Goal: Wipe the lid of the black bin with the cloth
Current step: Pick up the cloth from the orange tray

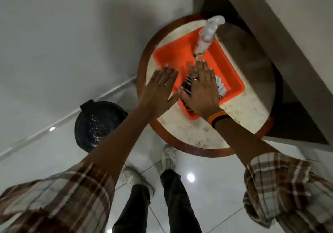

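The black bin [98, 124] stands on the floor at the left, its round lid speckled with white droplets or crumbs. A dark striped cloth [186, 86] lies in an orange tray [173, 56] on a round table. My right hand [202, 90] is flat and open above the cloth, covering most of it. My left hand [158, 90] is spread open over the tray's left edge, holding nothing. Both hands are well to the right of the bin.
A white spray bottle [207, 36] stands in the tray's far part. White crumpled material [220, 86] shows beside the cloth. The round marble table [239, 113] has a wooden rim and sits against a wall corner. My feet stand on glossy tiles below.
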